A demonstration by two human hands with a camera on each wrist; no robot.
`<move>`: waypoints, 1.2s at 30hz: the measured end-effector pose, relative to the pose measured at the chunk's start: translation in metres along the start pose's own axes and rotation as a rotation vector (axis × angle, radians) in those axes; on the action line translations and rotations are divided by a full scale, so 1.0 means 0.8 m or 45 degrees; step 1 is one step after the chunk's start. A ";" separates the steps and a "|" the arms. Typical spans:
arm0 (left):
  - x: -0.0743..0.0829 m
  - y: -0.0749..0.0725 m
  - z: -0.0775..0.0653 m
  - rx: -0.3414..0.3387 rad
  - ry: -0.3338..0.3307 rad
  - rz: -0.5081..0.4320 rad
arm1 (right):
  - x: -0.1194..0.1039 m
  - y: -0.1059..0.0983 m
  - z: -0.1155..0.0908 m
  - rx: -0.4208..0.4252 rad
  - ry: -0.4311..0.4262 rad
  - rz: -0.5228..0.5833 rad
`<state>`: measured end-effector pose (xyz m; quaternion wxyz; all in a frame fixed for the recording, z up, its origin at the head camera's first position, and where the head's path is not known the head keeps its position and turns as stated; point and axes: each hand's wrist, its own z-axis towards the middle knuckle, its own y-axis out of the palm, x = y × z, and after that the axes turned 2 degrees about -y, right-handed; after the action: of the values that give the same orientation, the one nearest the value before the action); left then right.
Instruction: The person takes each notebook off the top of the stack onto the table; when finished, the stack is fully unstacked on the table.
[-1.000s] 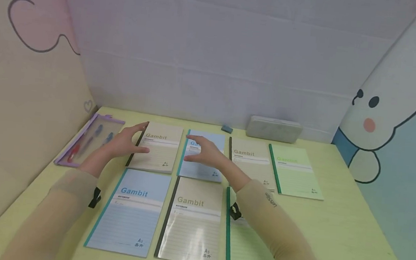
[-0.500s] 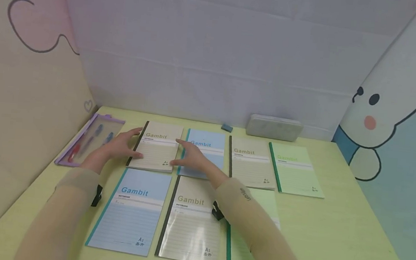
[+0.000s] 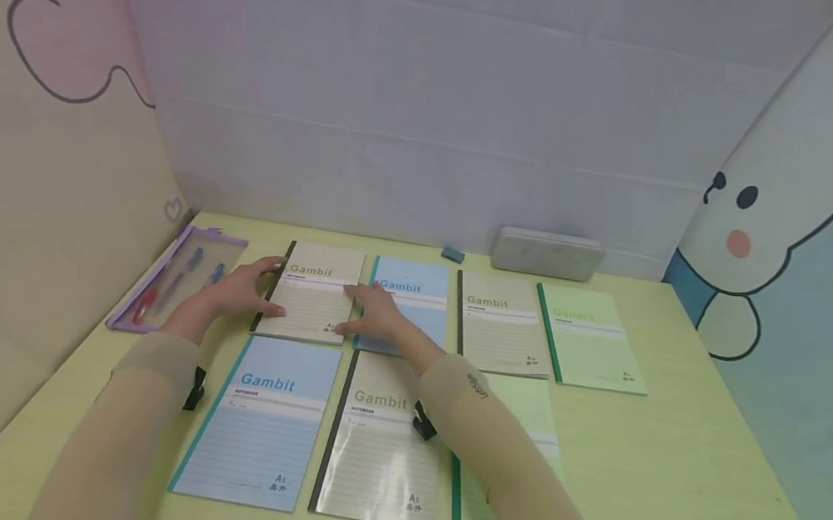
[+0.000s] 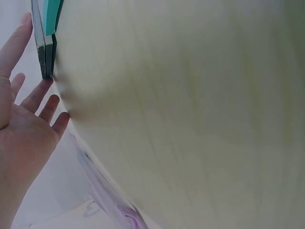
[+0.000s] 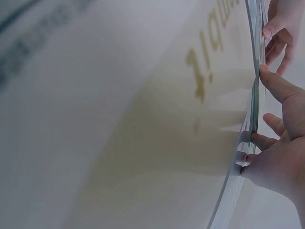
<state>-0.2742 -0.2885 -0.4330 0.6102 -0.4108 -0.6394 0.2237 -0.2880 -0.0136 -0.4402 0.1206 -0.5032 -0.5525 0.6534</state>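
In the head view a beige Gambit notebook (image 3: 313, 304) with a dark spine lies at the left of the back row. My left hand (image 3: 239, 289) is at its spine, thumb and fingers spread; the left wrist view shows extended fingertips right at the dark spine's end (image 4: 46, 62), which looks layered. At the opposite edge is my right hand (image 3: 377, 315), its thumb and index fingertips by the beige cover. It overlaps a blue notebook (image 3: 422, 281). In the right wrist view, the right fingers (image 5: 274, 86) touch page edges, with the left hand (image 5: 285, 24) beyond.
To the right lie another beige notebook (image 3: 503, 335) and a green one (image 3: 593, 340). In front are blue (image 3: 256, 437), beige (image 3: 382, 458) and green (image 3: 484, 501) notebooks. A purple-edged pen pouch (image 3: 177, 279), an eraser (image 3: 452, 254) and a grey case (image 3: 547, 253) are farther out.
My right hand has moved left, from over the blue notebook to the right edge of the back-left beige one. My left hand has shifted slightly left along its spine.
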 end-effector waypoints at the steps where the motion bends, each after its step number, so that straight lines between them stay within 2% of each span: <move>1: 0.001 0.000 0.000 0.003 0.005 0.004 | -0.001 -0.001 -0.001 0.002 0.000 0.001; 10: 0.003 0.001 0.000 0.032 0.057 0.001 | -0.002 -0.004 -0.004 0.035 -0.002 0.095; 17: 0.004 -0.008 0.002 0.085 0.117 -0.168 | -0.004 -0.010 -0.007 0.126 0.022 0.355; 21: 0.010 -0.017 0.002 0.101 0.175 -0.207 | -0.006 -0.014 -0.007 0.171 0.025 0.502; 24: 0.017 -0.023 0.000 0.106 0.209 -0.271 | -0.008 -0.017 -0.007 0.199 0.020 0.607; 27: 0.029 -0.031 -0.005 0.117 0.201 -0.350 | -0.009 -0.022 -0.007 0.239 0.027 0.677; 32: 0.053 -0.040 -0.012 0.119 0.146 -0.365 | -0.004 -0.034 -0.012 0.316 0.032 0.703; 36: 0.070 -0.040 -0.014 0.109 0.160 -0.394 | 0.008 -0.043 -0.017 0.368 0.009 0.739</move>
<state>-0.2666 -0.2641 -0.3724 0.6931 -0.2940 -0.6455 0.1280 -0.2941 0.0117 -0.4129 0.0013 -0.6199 -0.2870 0.7303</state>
